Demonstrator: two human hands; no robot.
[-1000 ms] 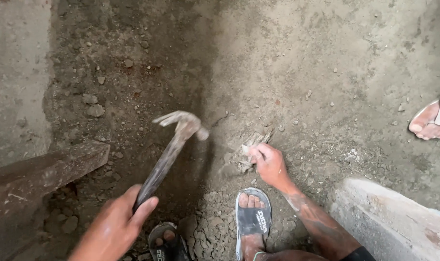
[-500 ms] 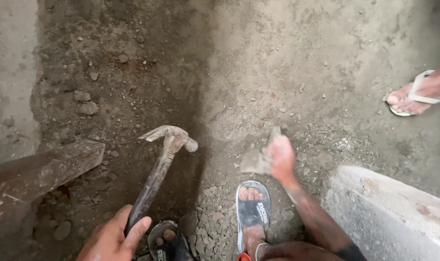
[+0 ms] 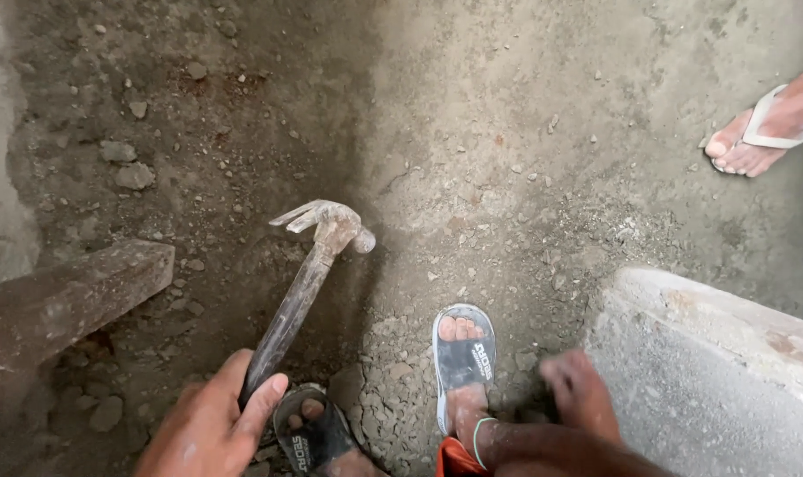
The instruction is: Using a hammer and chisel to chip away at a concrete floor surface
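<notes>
Dusty claw hammer (image 3: 309, 274) clenched at handle end by left hand (image 3: 214, 428), head raised over loose dirt floor (image 3: 472, 141). Right hand (image 3: 582, 397) blurred, low beside sandalled foot (image 3: 461, 358); grip unclear, possibly empty. Concrete block (image 3: 728, 371) right.

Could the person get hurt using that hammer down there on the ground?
Possibly. The left hand grips a claw hammer right above two feet in open sandals, so a slip could hit bare toes. The right hand sits low near the rubble. Another person's sandalled foot stands close too.
</notes>
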